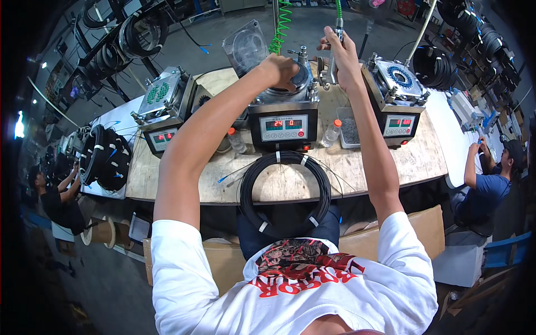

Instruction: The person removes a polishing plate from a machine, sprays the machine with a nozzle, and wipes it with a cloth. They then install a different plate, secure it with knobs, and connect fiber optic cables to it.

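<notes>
Over the middle polishing machine [283, 127], my left hand [278, 71] reaches across its top. Its fingers are curled at a dark round pad [302, 73], and part of their grip is hidden. My right hand [345, 58] is raised just to the right of that machine, closed around a metal air blow gun [331, 70]. A green coiled hose [281, 28] hangs behind the machine, and a green hose end [339, 10] joins the gun at its top. A clear hinged cover [245, 47] stands tilted up behind my left hand.
Similar machines stand left [162, 109] and right [397, 100]. Two orange-capped bottles [237, 142] [331, 134] and a clear tub [350, 131] sit on the wooden bench [218, 178]. A black cable coil [244, 190] leans over the front edge. Co-workers sit at both sides.
</notes>
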